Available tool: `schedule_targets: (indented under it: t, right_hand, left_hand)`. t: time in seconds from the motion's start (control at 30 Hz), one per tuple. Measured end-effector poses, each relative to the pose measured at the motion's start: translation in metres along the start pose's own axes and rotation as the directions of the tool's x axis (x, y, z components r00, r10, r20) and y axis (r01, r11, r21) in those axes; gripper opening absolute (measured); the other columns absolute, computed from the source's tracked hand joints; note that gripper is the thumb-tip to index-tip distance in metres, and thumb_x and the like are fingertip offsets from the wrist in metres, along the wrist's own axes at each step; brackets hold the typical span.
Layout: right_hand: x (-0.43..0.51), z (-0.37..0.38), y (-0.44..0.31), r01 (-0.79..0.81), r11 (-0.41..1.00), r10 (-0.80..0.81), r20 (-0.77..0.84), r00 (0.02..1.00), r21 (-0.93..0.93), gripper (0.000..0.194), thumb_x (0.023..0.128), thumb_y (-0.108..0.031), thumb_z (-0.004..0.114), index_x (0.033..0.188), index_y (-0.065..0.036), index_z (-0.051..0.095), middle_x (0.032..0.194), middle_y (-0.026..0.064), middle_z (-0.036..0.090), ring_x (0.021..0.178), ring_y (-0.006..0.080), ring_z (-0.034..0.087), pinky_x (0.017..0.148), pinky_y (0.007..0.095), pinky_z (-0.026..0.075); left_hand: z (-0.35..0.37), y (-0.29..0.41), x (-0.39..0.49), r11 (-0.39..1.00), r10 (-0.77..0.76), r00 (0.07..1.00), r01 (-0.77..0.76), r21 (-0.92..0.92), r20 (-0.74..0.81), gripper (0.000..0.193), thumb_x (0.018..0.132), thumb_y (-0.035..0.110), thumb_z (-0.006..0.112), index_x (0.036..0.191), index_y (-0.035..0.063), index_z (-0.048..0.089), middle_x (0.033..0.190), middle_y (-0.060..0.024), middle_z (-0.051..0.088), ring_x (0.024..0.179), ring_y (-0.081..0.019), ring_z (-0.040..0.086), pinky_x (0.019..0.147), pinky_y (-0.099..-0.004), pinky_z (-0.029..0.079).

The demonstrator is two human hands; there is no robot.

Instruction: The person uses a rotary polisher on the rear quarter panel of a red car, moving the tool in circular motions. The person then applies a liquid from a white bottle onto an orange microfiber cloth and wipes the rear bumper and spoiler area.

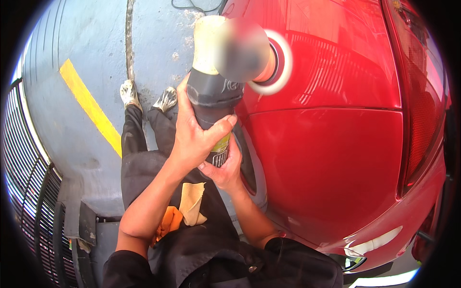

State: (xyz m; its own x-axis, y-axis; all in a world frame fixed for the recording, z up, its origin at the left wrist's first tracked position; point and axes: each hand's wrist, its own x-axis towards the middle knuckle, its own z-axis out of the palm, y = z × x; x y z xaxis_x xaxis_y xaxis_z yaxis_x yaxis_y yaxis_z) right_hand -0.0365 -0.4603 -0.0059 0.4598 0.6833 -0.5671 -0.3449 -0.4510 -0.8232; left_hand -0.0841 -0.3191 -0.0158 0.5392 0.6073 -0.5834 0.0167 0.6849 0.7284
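A handheld power polisher with a black and yellow-green body and a pale front is held in both hands. Around the middle of its body wraps my left hand, its thumb across the housing. My right hand grips the rear end, just below. The polisher's round white pad faces the glossy red car body panel; whether it touches the paint cannot be told. Part of the tool's head is blurred. Over the front of the dark clothing hang a yellow cloth and an orange cloth.
The car's red tail light is at the right, its wheel partly behind the hands. A cable lies on the blue-grey floor, which bears a yellow stripe. A metal grille stands at the left.
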Motion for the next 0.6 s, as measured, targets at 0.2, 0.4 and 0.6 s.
schedule_targets:
  t: [0.2, 0.4, 0.6]
  right_hand:
    - [-0.057, -0.003, 0.022, 0.013, 0.952, -0.016, -0.005, 1.0, -0.307, 0.078, 0.079, -0.025, 0.088, 0.139, 0.002, 0.047, 0.118, 0.0155, 0.066, 0.108, 0.0249, 0.067, 0.095, 0.0382, 0.053]
    - [-0.056, -0.007, 0.048, -0.084, 0.953, 0.088, 0.003, 0.996, -0.29, 0.078, 0.08, -0.018, 0.087, 0.143, 0.004, 0.047, 0.12, 0.0157, 0.069, 0.111, 0.0214, 0.068, 0.096, 0.0357, 0.053]
    - [-0.008, -0.005, 0.085, -0.252, 0.944, 0.248, -0.043, 0.968, -0.214, 0.077, 0.08, -0.02, 0.088, 0.143, 0.003, 0.05, 0.121, 0.0135, 0.069, 0.111, 0.02, 0.067, 0.097, 0.0358, 0.052]
  left_hand:
    - [-0.015, -0.041, -0.055, 0.985, -0.138, 0.99, 0.139, -0.103, 0.023, 0.096, 0.079, 0.01, 0.082, 0.155, 0.0022, 0.023, 0.136, -0.0146, 0.054, 0.12, -0.0211, 0.059, 0.102, -0.0383, 0.051]
    - [-0.03, -0.084, -0.053, 0.96, -0.255, 0.966, 0.249, -0.127, -0.039, 0.072, 0.081, 0.014, 0.084, 0.137, 0.0026, 0.04, 0.121, -0.0122, 0.062, 0.112, -0.017, 0.062, 0.098, -0.0369, 0.052]
    - [-0.05, -0.115, -0.002, 0.928, -0.3, 0.953, 0.282, -0.242, -0.04, 0.059, 0.087, 0.01, 0.077, 0.132, 0.0025, 0.041, 0.111, -0.0137, 0.067, 0.091, -0.0192, 0.072, 0.08, -0.034, 0.059]
